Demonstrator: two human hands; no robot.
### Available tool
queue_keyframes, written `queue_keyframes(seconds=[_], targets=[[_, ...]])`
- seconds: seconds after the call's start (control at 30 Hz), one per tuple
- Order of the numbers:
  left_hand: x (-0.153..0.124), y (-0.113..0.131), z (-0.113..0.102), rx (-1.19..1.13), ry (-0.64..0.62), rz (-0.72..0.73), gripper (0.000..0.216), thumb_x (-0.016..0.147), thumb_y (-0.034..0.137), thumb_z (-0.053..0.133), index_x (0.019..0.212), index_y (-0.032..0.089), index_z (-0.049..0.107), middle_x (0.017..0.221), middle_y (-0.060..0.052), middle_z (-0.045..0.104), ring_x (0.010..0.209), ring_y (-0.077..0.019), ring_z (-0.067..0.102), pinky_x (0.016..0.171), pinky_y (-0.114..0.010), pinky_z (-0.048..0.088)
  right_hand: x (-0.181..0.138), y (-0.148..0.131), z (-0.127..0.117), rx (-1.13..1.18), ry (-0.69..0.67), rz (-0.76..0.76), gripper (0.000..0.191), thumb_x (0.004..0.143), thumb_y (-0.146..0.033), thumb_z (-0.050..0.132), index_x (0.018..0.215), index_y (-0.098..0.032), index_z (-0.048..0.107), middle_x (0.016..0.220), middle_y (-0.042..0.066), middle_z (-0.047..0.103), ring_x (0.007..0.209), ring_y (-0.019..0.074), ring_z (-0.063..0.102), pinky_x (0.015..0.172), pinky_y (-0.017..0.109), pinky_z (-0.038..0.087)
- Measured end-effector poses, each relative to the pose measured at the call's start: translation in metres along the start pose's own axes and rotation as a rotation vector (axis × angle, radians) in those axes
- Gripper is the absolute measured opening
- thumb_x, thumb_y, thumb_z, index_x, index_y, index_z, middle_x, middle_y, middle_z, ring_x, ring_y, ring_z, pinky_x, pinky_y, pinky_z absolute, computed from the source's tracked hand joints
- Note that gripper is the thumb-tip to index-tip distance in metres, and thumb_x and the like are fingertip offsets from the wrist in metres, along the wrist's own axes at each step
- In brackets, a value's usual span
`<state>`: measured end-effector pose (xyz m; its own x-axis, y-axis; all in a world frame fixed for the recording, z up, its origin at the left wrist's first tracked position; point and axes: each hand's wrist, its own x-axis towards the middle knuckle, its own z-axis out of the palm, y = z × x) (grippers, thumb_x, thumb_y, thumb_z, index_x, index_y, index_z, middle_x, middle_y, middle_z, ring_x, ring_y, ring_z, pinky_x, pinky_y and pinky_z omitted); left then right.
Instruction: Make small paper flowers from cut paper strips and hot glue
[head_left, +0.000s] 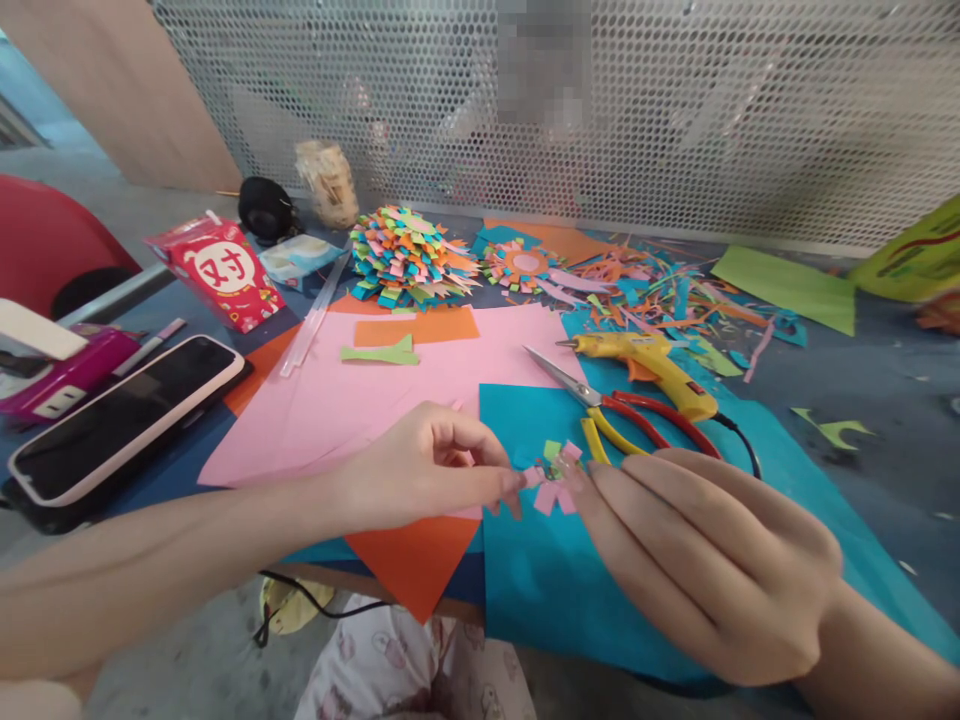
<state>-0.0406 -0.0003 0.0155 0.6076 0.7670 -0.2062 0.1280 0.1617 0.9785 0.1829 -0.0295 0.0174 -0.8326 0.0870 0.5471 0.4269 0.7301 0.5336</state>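
Observation:
My left hand [431, 465] and my right hand [705, 560] meet over the blue paper sheet [555, 580] near the table's front edge. Between their fingertips is a small pink and green paper piece [553, 480] made of folded strips. The left thumb and forefinger pinch its left side. The right hand's fingertips grip its right side, with the other fingers laid together. Just behind the hands lie scissors with red and yellow handles [607, 405] and a yellow glue gun [645, 365].
A large pink sheet [375, 390] and orange paper [409, 560] cover the table. Finished multicoloured paper flowers [405, 255] and scraps [660, 290] lie at the back. A phone [120, 420], a red packet [217, 270] and a glue stick [311, 320] are at the left. A mesh screen [675, 110] stands behind.

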Motion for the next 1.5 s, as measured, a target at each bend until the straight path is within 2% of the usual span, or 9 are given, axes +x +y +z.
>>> queue_keyframes(seconds=[0.1,0.23,0.37,0.5,0.63,0.9,1.03,1.23,1.5], targets=[[0.001,0.0,-0.002,-0.046,-0.007,0.038,0.015,0.074,0.022,0.064,0.062,0.015,0.065,0.06,0.001,0.064,0.059,-0.0087,0.057,0.059,-0.021,0.045,0.002,0.003,0.003,0.134,0.03,0.182,0.018,0.088,-0.013,0.048,0.09,-0.019,0.065,0.082,0.006,0.071,0.078,0.0199,0.062,0.066,0.034,0.052],[0.002,0.001,-0.007,-0.124,0.149,0.16,0.013,0.07,0.018,0.067,0.058,0.015,0.062,0.059,0.001,0.063,0.055,-0.0079,0.052,0.056,-0.022,0.042,0.002,0.011,0.02,0.424,0.073,0.772,0.008,0.083,-0.016,0.063,0.08,-0.023,0.06,0.072,-0.001,0.069,0.062,0.0115,0.062,0.059,0.024,0.052],[0.006,0.003,-0.02,-0.209,0.4,0.47,0.012,0.075,0.018,0.066,0.063,0.017,0.067,0.061,0.001,0.063,0.059,-0.0086,0.054,0.057,-0.022,0.044,0.0,0.019,0.037,0.708,-0.023,1.16,0.021,0.077,-0.038,0.067,0.067,-0.021,0.063,0.063,0.0,0.068,0.052,0.0127,0.059,0.047,0.024,0.048],[0.014,0.002,-0.034,-0.271,0.651,0.772,0.007,0.077,0.021,0.067,0.072,0.021,0.073,0.071,0.002,0.068,0.063,-0.0081,0.059,0.057,-0.021,0.047,0.001,0.022,0.043,1.091,-0.136,1.344,0.033,0.066,-0.052,0.071,0.065,-0.019,0.066,0.058,0.002,0.066,0.044,0.0123,0.055,0.042,0.026,0.046],[0.021,-0.002,-0.039,-0.08,0.714,0.649,0.018,0.074,0.023,0.071,0.092,0.02,0.073,0.087,-0.002,0.072,0.078,-0.0124,0.065,0.064,-0.024,0.053,0.004,0.021,0.043,1.329,-0.132,1.413,0.034,0.06,-0.052,0.075,0.066,-0.019,0.068,0.062,0.003,0.069,0.043,0.0105,0.054,0.044,0.026,0.047],[0.03,-0.018,-0.034,0.154,0.43,0.405,0.028,0.067,0.027,0.076,0.088,0.012,0.067,0.099,-0.009,0.071,0.078,-0.0121,0.062,0.068,-0.024,0.05,-0.003,0.021,0.045,1.517,-0.137,1.468,0.032,0.061,-0.047,0.078,0.071,-0.017,0.071,0.07,0.005,0.073,0.047,0.009,0.055,0.048,0.025,0.048],[0.029,-0.017,-0.028,0.255,0.287,0.334,0.029,0.068,0.034,0.075,0.085,0.012,0.068,0.081,-0.007,0.07,0.067,-0.0119,0.059,0.059,-0.023,0.047,-0.001,0.02,0.044,1.542,-0.139,1.455,0.035,0.06,-0.048,0.078,0.07,-0.016,0.07,0.069,0.005,0.073,0.046,0.0085,0.055,0.047,0.024,0.048],[0.028,-0.013,-0.025,0.305,0.34,0.344,0.023,0.079,0.035,0.063,0.086,0.014,0.07,0.089,-0.008,0.073,0.075,-0.0136,0.064,0.069,-0.025,0.05,0.003,0.02,0.041,1.524,-0.16,1.411,0.036,0.061,-0.05,0.076,0.067,-0.016,0.067,0.065,0.005,0.071,0.046,0.0089,0.055,0.046,0.024,0.048],[0.034,-0.022,-0.042,0.267,0.453,0.384,0.022,0.073,0.03,0.07,0.086,0.012,0.067,0.098,-0.011,0.073,0.088,-0.0174,0.067,0.078,-0.03,0.053,-0.003,0.026,0.043,1.248,-0.157,1.312,0.031,0.069,-0.049,0.068,0.068,-0.018,0.067,0.066,0.004,0.07,0.049,0.0126,0.056,0.049,0.028,0.048]])
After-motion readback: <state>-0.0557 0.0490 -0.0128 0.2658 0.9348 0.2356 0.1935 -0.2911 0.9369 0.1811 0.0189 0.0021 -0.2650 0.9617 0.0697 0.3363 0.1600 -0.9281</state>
